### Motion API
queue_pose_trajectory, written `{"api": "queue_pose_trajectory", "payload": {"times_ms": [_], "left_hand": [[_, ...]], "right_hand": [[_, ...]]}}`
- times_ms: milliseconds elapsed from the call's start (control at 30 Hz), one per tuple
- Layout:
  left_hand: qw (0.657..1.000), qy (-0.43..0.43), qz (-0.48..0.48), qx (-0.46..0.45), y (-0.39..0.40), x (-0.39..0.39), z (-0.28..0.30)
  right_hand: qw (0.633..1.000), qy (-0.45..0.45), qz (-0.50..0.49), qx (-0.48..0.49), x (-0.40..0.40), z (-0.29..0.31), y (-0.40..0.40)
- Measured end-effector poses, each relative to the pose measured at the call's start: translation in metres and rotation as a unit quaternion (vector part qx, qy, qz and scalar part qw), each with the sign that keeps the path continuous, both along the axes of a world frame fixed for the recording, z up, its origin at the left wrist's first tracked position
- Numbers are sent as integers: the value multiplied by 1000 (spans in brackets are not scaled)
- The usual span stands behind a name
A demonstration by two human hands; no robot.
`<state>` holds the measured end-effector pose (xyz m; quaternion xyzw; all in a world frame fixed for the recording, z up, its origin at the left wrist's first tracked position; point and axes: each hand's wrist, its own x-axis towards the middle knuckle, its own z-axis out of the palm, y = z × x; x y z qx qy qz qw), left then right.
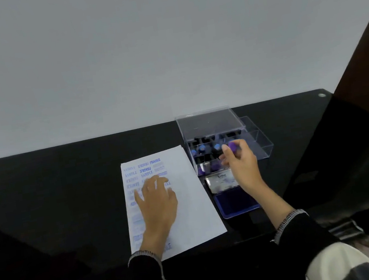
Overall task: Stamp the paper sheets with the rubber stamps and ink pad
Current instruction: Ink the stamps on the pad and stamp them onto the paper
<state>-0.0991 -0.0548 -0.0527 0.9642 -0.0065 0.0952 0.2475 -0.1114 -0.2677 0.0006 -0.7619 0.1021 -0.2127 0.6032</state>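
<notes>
Two hands are working: the left hand is lying flat with straight fingers on the paper sheets, while the right hand is pinching a purple rubber stamp over the clear box, with the ink pad lying just below it, nearer the person

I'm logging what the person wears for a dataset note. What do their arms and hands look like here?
Both hands are bare, without gloves or visible rings: the left hand and the right hand. Both arms wear long black sleeves ending in narrow, speckled grey-white woven cuffs.
</notes>
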Motion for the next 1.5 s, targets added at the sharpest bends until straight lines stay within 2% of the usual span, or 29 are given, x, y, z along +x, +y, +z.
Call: {"api": "queue_pose_trajectory", "payload": {"times_ms": [200,333,400,467,600,767,900,967,1133,1333,1400,1500], "left_hand": [[999,-25,-19,-6,-11,2,-23],[999,-44,-13,-23,-12,5,-32],[997,-60,-7,-36,-12,4,-35],[996,-74,-3,-41,-12,3,-37],[996,-84,-5,-38,-11,4,-41],[995,-93,-4,-32,-11,4,-42],[995,-97,-7,-36,-12,3,-42],[994,-100,-7,-37,-11,3,-42],[994,-100,-4,-41,-11,4,-44],[994,-101,-5,-35,-11,4,-44],[994,-104,-4,-38,-11,3,-44],[994,-105,-4,-42,-11,3,-43]], "right_hand": [[994,22,-14,-103,16,10,-29],[991,39,-3,-128,35,9,-33],[981,51,8,-186,44,6,-35],[953,82,15,-290,53,4,-38],[872,180,67,-449,70,14,-38],[786,240,98,-561,86,27,-25],[748,264,75,-604,90,16,-22],[748,282,65,-597,87,14,-21],[800,315,62,-507,87,11,-22],[886,193,-13,-421,81,16,-13],[884,187,-42,-426,80,18,-6],[843,257,-41,-471,81,16,6]]}}
